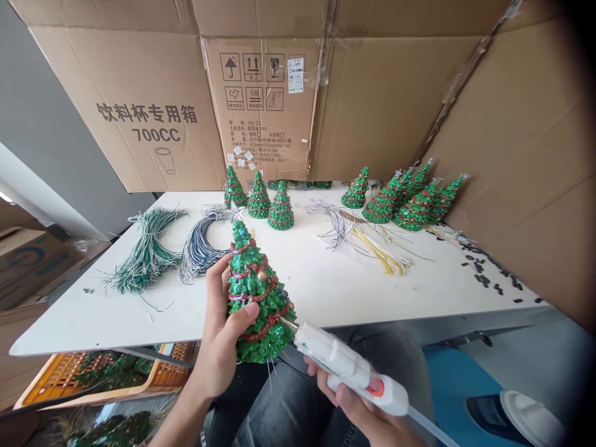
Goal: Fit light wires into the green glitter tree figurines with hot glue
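Observation:
A green miniature Christmas tree [258,288] with red garlands, gold balls and a clear star on top leans slightly in my left hand [221,347]. The left thumb presses on its front, and the fingers wrap behind its left side, partly hidden. My right hand [354,406] grips a white glue gun [344,357] with an orange-red switch, and a translucent glue stick [431,428] runs out of its back end. The gun's metal nozzle [289,323] points at the tree's lower right branches, touching or very close to them. Thin wires hang below the tree's base.
On the white table [316,298] lie green wire bundles [149,248], blue wire bundles [202,245] and yellow wires [384,251]. Several small trees [280,208] stand behind. Black pieces [482,273] are scattered right. Cardboard [377,99] walls the back; an orange basket [46,379] sits below left.

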The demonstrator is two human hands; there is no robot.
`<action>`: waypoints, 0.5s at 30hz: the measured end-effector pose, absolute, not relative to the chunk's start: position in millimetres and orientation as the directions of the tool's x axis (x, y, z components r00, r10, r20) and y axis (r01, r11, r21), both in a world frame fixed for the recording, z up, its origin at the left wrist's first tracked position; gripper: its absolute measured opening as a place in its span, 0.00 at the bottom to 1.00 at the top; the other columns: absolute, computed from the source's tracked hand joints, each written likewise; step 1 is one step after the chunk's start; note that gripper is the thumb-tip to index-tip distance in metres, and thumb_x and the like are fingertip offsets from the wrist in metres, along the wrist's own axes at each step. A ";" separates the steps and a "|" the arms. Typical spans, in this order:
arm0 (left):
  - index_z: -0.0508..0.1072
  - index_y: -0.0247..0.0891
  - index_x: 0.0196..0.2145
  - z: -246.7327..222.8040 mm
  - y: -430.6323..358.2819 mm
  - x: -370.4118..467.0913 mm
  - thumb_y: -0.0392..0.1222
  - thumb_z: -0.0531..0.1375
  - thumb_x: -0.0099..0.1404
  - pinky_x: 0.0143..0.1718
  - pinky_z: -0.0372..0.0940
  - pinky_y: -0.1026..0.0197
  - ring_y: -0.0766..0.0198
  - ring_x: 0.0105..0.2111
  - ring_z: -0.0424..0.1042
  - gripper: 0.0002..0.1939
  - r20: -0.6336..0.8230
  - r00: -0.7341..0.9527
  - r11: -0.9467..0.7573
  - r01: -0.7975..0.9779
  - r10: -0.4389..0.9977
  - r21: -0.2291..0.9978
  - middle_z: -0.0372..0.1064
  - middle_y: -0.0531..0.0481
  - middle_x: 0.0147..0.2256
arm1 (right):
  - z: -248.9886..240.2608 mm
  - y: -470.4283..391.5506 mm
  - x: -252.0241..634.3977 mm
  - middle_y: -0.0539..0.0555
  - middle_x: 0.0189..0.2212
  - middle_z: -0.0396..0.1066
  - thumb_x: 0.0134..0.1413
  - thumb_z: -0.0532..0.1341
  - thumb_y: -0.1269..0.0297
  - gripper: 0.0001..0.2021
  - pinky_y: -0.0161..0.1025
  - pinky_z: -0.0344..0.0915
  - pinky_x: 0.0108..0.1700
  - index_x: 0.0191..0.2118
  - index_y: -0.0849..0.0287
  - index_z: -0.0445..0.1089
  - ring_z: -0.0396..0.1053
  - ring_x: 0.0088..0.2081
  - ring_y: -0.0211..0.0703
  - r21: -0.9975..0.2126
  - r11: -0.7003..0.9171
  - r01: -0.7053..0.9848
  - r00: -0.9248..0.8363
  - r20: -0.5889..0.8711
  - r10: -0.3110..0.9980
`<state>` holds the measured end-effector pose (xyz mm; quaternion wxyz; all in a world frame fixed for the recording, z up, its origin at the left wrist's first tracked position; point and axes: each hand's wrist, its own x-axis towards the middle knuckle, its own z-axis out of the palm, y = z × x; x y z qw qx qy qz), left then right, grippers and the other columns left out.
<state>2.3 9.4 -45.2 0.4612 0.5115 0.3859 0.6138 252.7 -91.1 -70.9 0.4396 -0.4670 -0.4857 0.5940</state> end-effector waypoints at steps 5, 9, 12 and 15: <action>0.61 0.62 0.76 -43.4 5.8 3.6 0.53 0.68 0.74 0.66 0.69 0.32 0.37 0.65 0.73 0.38 0.312 -0.037 -0.314 -0.139 0.949 0.939 0.69 0.47 0.70 | -54.1 -84.2 247.5 0.56 0.38 0.77 0.71 0.65 0.31 0.26 0.52 0.79 0.51 0.45 0.51 0.82 0.74 0.39 0.52 -0.998 -0.052 -0.024 -0.209 -0.045 0.977; 0.62 0.64 0.76 -42.4 3.8 3.7 0.52 0.69 0.73 0.64 0.69 0.36 0.39 0.65 0.73 0.38 0.349 -0.042 -0.352 -0.116 0.936 0.929 0.68 0.48 0.69 | -45.7 -80.1 243.9 0.55 0.37 0.75 0.71 0.64 0.30 0.27 0.53 0.78 0.52 0.39 0.50 0.80 0.72 0.37 0.51 -1.000 0.011 0.005 -0.207 0.010 0.978; 0.62 0.62 0.76 -42.1 2.6 3.6 0.52 0.69 0.73 0.64 0.69 0.38 0.39 0.64 0.73 0.39 0.376 -0.051 -0.379 -0.083 0.925 0.922 0.69 0.48 0.68 | -43.3 -79.2 242.3 0.55 0.35 0.74 0.73 0.62 0.30 0.27 0.52 0.79 0.51 0.38 0.50 0.79 0.71 0.36 0.50 -0.998 0.056 0.036 -0.206 0.048 0.977; 0.60 0.61 0.77 -39.6 0.9 3.9 0.53 0.69 0.73 0.64 0.68 0.37 0.39 0.64 0.72 0.40 0.377 -0.045 -0.379 -0.060 0.925 0.924 0.68 0.47 0.68 | -42.5 -79.2 241.4 0.54 0.34 0.75 0.75 0.61 0.32 0.26 0.49 0.80 0.48 0.40 0.49 0.79 0.71 0.36 0.50 -0.990 0.097 0.098 -0.188 0.077 0.979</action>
